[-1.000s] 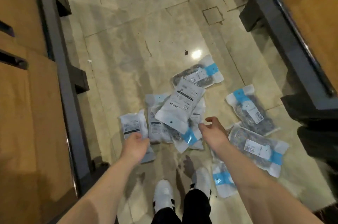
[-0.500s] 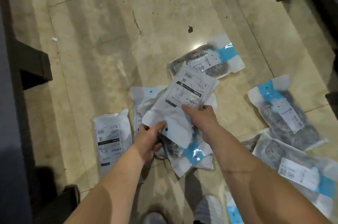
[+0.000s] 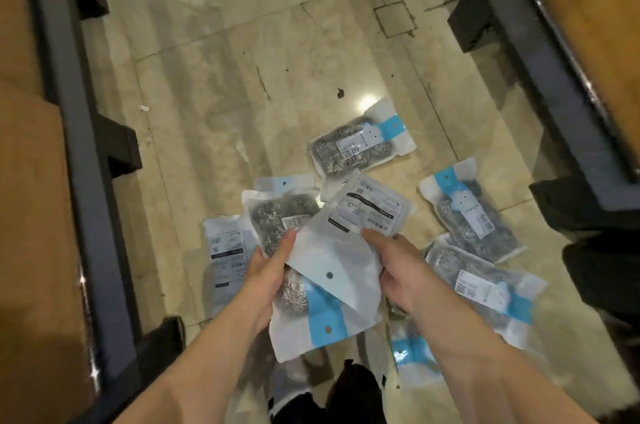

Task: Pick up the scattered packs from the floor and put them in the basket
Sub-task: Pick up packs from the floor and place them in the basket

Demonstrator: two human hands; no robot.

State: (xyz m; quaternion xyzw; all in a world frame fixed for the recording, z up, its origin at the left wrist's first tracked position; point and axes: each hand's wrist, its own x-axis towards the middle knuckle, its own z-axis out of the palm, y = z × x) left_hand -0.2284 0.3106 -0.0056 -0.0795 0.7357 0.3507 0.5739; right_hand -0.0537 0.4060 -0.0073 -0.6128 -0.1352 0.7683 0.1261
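Plastic packs of steel scourers with white ends and blue bands lie scattered on the marble floor. My left hand (image 3: 268,271) grips a face-up pack (image 3: 280,219) of grey scourers, lifted off the floor. My right hand (image 3: 394,267) holds a second pack (image 3: 349,243), white label side up, overlapping the first. More packs rest on the floor: one far ahead (image 3: 360,143), two at the right (image 3: 467,212) (image 3: 485,285), one at the left (image 3: 227,247), one by my feet (image 3: 412,354). No basket is in view.
Dark metal shelf frames with wooden boards run along the left (image 3: 86,163) and the right (image 3: 554,59), leaving an aisle of marble floor (image 3: 242,77) between them. My shoes (image 3: 298,385) and dark trouser legs show at the bottom.
Both hands have risen from the floor with packs in them. The left hand now holds a scourer pack; the right hand keeps the label-side-up pack. The camera has lifted.
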